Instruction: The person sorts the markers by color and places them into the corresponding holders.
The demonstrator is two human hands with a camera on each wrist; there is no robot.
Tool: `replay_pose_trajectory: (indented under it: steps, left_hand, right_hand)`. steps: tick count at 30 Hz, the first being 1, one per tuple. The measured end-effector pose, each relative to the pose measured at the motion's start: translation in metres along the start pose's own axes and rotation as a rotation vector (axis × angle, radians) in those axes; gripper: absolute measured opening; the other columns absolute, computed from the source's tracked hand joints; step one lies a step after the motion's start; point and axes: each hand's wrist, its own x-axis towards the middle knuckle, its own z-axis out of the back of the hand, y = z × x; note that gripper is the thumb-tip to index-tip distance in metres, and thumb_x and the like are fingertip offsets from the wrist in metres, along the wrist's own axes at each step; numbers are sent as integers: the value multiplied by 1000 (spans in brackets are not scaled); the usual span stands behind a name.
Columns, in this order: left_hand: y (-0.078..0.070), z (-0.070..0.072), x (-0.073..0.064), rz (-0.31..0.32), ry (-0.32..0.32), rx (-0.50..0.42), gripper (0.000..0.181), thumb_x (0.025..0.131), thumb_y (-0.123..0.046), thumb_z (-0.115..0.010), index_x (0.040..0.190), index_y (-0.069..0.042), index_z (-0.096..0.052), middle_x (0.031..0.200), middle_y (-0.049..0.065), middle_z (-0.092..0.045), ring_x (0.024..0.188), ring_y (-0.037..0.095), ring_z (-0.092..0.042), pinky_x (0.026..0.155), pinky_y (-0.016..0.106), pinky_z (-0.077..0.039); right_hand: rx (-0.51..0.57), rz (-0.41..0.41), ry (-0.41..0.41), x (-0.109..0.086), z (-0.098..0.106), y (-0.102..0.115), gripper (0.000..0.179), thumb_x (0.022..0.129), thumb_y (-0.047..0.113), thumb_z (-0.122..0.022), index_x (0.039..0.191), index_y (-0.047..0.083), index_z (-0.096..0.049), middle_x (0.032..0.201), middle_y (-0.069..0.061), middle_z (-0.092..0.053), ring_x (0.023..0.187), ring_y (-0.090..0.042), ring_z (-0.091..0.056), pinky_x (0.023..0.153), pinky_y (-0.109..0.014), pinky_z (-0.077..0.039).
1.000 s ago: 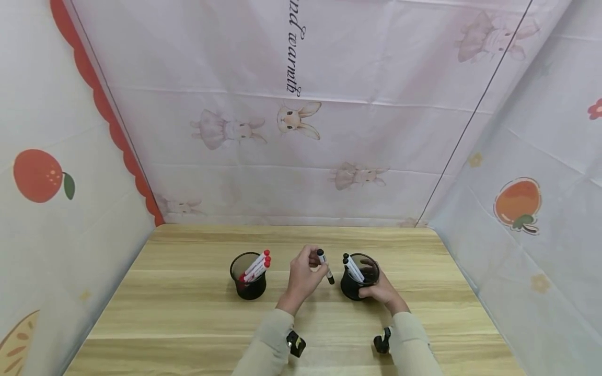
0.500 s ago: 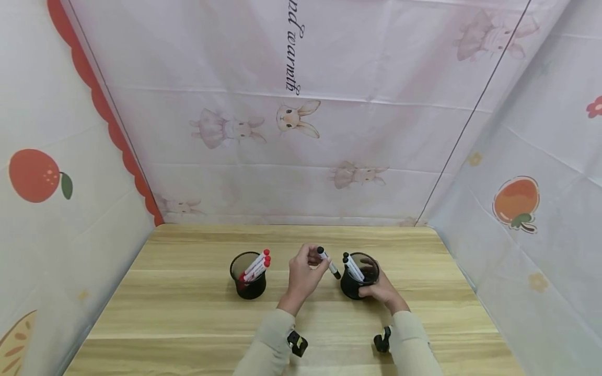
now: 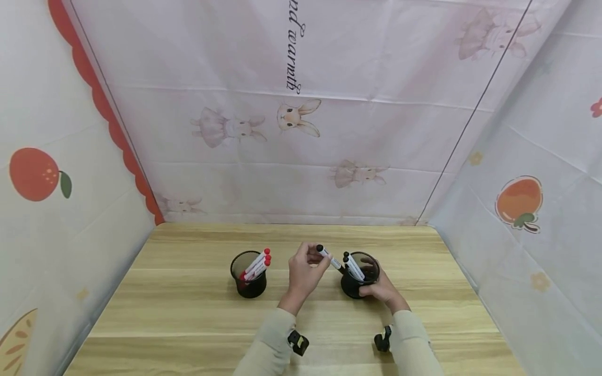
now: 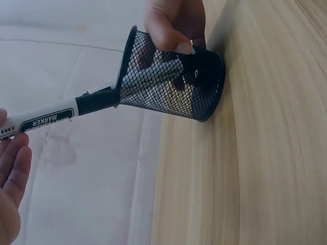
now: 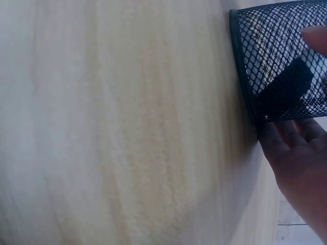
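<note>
My left hand (image 3: pixel 303 271) pinches a white whiteboard marker (image 3: pixel 331 258) with black ends between thumb and fingers. The marker slants down to the right. In the left wrist view, the black lower end of this marker (image 4: pixel 51 117) is at the rim of a black mesh pen cup (image 4: pixel 196 102); I cannot tell whether it touches. My right hand (image 3: pixel 384 292) grips the far right side of that pen cup (image 3: pixel 350 290), which stands upright on the table. White markers (image 3: pixel 355 267) with black ends lean inside it. The right wrist view shows fingers (image 5: pixel 294 135) against the mesh.
A second black mesh pen cup (image 3: pixel 251 289) stands to the left, holding white markers (image 3: pixel 257 266) with red ends. Both cups are on a wooden table (image 3: pixel 188 313). Printed cloth walls (image 3: pixel 301 198) rise behind it and at both sides.
The marker in my left hand has tilted, its lower end swinging right and up to the rim of the right pen cup. My right hand and that cup have stayed in place.
</note>
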Motion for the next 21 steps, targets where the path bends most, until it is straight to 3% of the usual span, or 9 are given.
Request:
replay_pose_trajectory:
  steps: [5, 9, 16, 21]
  left_hand:
    - [-21, 3, 5, -17, -5, -21, 28, 72, 8, -75, 90, 7, -54, 76, 15, -64, 61, 25, -64, 54, 31, -54]
    - [-33, 5, 8, -14, -5, -22, 27, 72, 10, -73, 89, 8, -52, 75, 16, -63, 61, 24, -64, 55, 30, -54]
    - [-3, -8, -1, 43, 22, -53, 27, 75, 2, -75, 92, 2, -54, 78, 9, -65, 63, 20, -65, 56, 28, -53]
    - [0, -13, -5, 67, 45, -47, 28, 75, -1, -75, 93, -3, -54, 80, 6, -66, 65, 14, -65, 57, 22, -52]
  right_hand:
    - [31, 5, -1, 1, 0, -1, 89, 57, -18, -69, 136, -9, -29, 123, -33, -44, 113, -44, -43, 96, -53, -31]
    - [36, 8, 0, 0, 0, -1, 89, 57, -18, -69, 136, -10, -29, 123, -34, -44, 113, -44, -43, 96, -52, -31]
    - [24, 11, 2, 1, 1, -2, 89, 56, -16, -69, 135, -9, -30, 122, -34, -45, 112, -44, -44, 95, -51, -33]
    - [16, 7, 2, 1, 2, -3, 89, 57, -15, -70, 136, -10, -29, 122, -33, -46, 110, -42, -46, 94, -48, -34]
